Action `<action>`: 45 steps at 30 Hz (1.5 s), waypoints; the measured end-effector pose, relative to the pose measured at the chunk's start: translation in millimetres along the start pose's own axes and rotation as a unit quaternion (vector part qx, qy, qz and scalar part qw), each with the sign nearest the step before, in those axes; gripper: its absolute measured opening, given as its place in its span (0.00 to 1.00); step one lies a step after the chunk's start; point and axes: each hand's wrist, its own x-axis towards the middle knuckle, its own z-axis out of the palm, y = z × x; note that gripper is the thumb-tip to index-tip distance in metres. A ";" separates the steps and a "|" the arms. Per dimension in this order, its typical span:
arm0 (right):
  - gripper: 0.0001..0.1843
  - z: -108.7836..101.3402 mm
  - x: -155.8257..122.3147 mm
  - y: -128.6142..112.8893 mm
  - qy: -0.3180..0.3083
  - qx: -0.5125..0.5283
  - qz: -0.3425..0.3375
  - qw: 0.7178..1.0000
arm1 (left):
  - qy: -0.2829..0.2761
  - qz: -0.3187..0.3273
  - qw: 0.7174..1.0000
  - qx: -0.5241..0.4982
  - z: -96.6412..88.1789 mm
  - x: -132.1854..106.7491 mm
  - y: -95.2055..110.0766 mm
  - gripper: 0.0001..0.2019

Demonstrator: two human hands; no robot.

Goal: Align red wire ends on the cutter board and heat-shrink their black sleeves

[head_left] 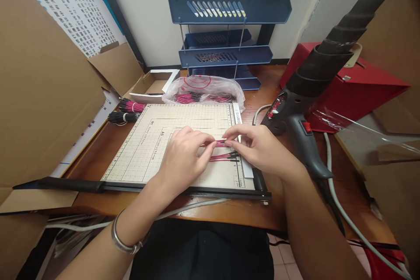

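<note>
My left hand (183,153) and my right hand (259,146) meet over the cream gridded board of a paper cutter (147,148). Both hands pinch a small bunch of short red wires (223,156) with black tips, which lies near the board's right edge. The left fingers curl over the wires' left ends; the right fingertips pinch one wire at the top. A metal bangle (123,240) sits on my left wrist. The cutter's black blade arm (65,185) lies along the near edge.
A clear bag of red wires (205,89) lies behind the board. Two bundled wire bunches (126,111) sit at its left. A black heat gun (315,83) stands on the right beside a red box (370,83). Blue letter trays (226,39) stand at the back; cardboard boxes (46,96) flank both sides.
</note>
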 end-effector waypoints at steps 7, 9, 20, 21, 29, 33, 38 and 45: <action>0.07 3.2 0.9 -4.3 0.019 0.013 -0.043 0.999 | 0.037 0.037 0.998 0.020 -1.6 -3.7 2.5 0.06; 0.07 3.6 1.1 -4.3 0.033 0.009 -0.041 0.999 | 0.037 0.045 0.998 0.013 -1.7 -3.8 2.6 0.06; 0.09 3.2 -0.4 -5.4 0.022 0.001 -0.040 0.999 | 0.012 0.016 0.999 -0.049 -5.9 -5.9 2.1 0.05; 0.10 2.9 -0.2 -5.7 0.011 0.000 -0.038 0.999 | 0.005 0.014 0.999 -0.051 -6.9 -6.1 1.9 0.06; 0.06 -1.8 -2.3 -6.9 -0.073 0.026 -0.033 0.996 | -0.061 -0.036 0.990 -0.125 -14.5 -4.1 -3.4 0.07; 0.09 -1.1 -4.1 -8.4 -0.079 0.042 -0.024 0.996 | -0.083 -0.081 0.975 -0.191 -18.2 -3.1 -3.4 0.06; 0.09 1.9 -4.2 -12.6 -0.069 0.019 -0.057 0.996 | -0.101 -0.108 0.968 -0.205 -22.9 -4.3 -3.7 0.08; 0.08 4.4 -0.9 -11.6 -0.065 -0.005 -0.078 0.995 | -0.131 -0.082 0.969 -0.194 -25.5 -1.7 -9.6 0.09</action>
